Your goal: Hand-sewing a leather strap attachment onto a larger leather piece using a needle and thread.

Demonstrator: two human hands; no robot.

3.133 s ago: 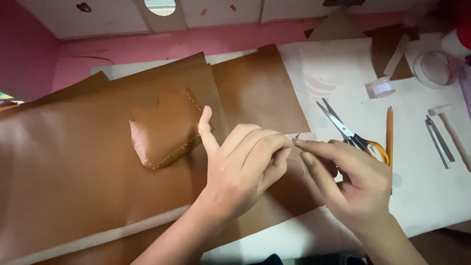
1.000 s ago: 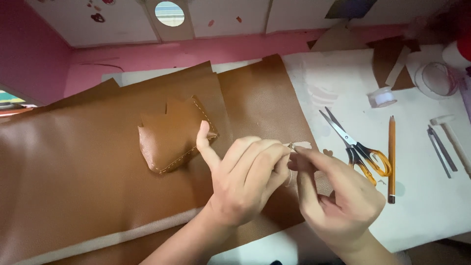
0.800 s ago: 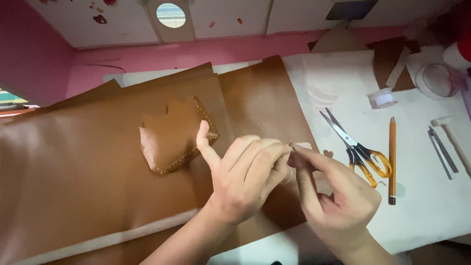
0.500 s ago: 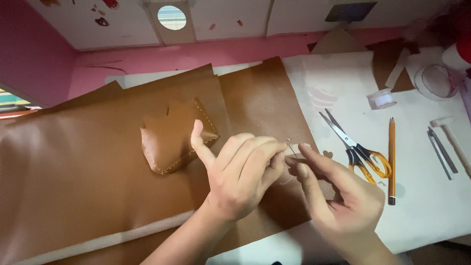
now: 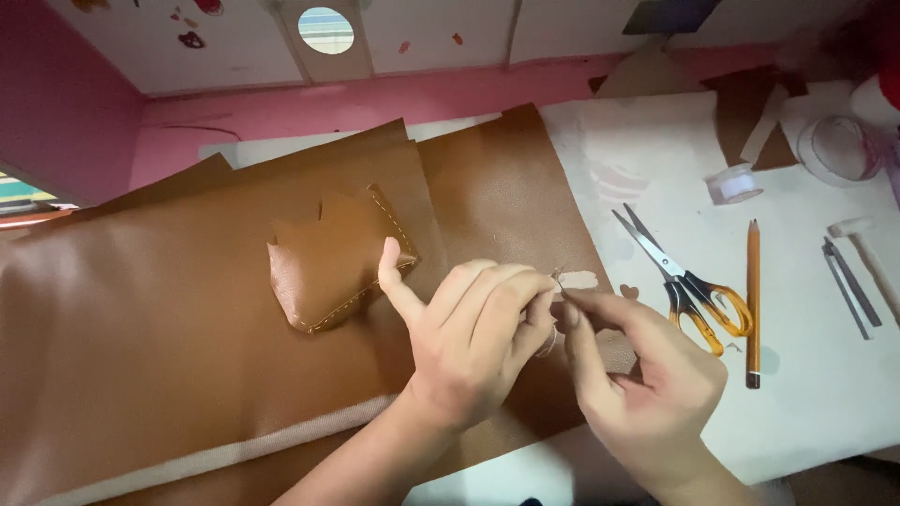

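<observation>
Both hands meet just right of the stitched leather piece (image 5: 337,267): left hand (image 5: 469,351) and right hand (image 5: 647,384) pinched shut on something tiny, likely needle and thread; scissors (image 5: 689,281) farther right.

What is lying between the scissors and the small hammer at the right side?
In the head view, an orange pencil lies between the scissors and the hammer, with grey metal tools beside the hammer.
</observation>
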